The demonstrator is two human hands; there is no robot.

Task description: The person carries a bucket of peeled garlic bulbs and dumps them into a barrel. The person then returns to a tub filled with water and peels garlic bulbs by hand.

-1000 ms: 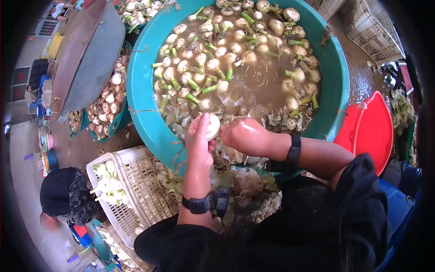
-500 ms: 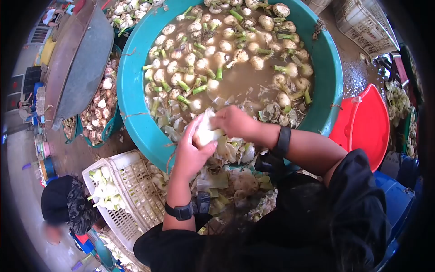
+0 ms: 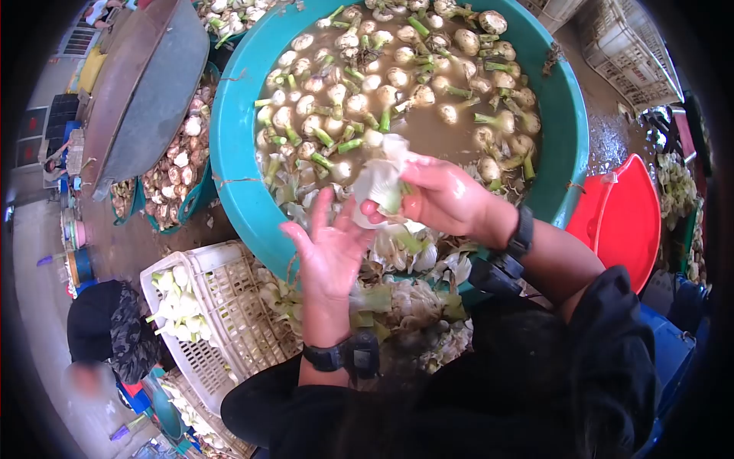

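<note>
In front of me stands a round green tub (image 3: 243,183) of murky water, with many garlic bulbs (image 3: 335,93) on short green stems floating in it. My right hand (image 3: 451,195) pinches thin, pale garlic peel (image 3: 380,183) with a greenish part, above the tub's near side. My left hand (image 3: 332,256) is beside it, palm up with its fingers spread. Some of its fingertips are behind or against the peel, and I cannot tell if they touch it. Loose skins (image 3: 417,249) lie at the tub's near edge.
A white plastic crate (image 3: 229,287) holding pale stemmed bulbs (image 3: 180,302) is at the left, near a person in a black cap (image 3: 92,317). A red basin (image 3: 623,218) stands at right. Behind the tub's left side are a wheelbarrow (image 3: 157,92) and bulb-filled baskets (image 3: 176,180).
My left hand has gone from holding a white bulb to spread open, and that bulb is no longer visible in it. My right hand has turned, holding pale peel. The view has shifted slightly.
</note>
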